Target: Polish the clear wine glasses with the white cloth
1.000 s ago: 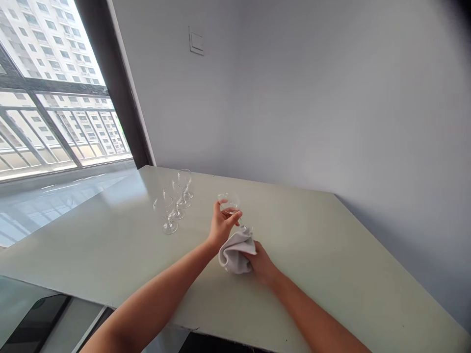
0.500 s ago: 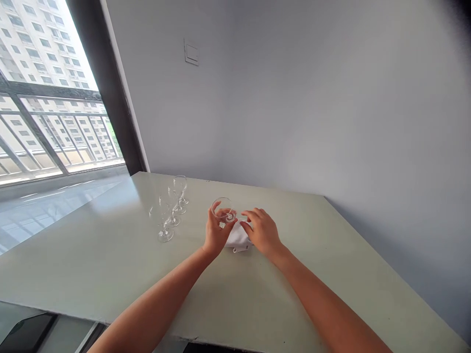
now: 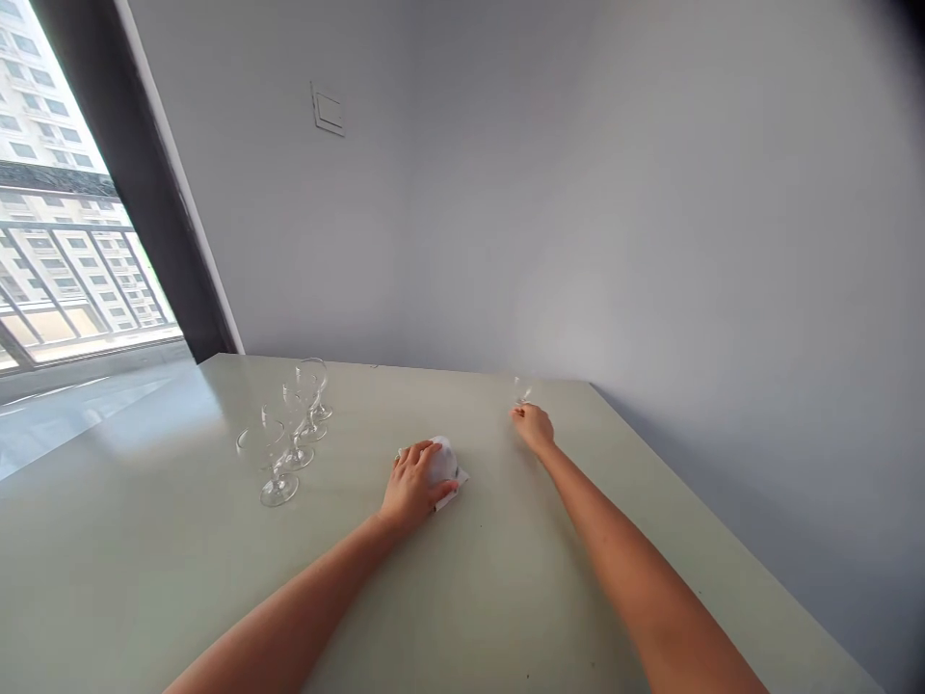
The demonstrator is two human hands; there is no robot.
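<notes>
At the far right of the table, my right hand [image 3: 533, 426] has its fingers closed on a clear wine glass [image 3: 522, 389]. The glass is faint against the wall, and the hand hides its lower part. My left hand [image 3: 413, 485] is near the middle of the table, curled over a crumpled white cloth [image 3: 442, 465] with the thumb on its near side. Left of that hand, several clear stemmed wine glasses stand upright in a slanting row, the nearest glass [image 3: 278, 487] closest to me.
The pale green tabletop [image 3: 462, 598] runs back to grey walls [image 3: 650, 212]. A light switch [image 3: 330, 112] is on the wall. At the left, a dark-framed window [image 3: 58, 202] looks out on a railing and a tall building.
My right hand has reached forward and right with the glass that my left hand held. My left hand has come down onto the cloth. The view has turned to the right.
</notes>
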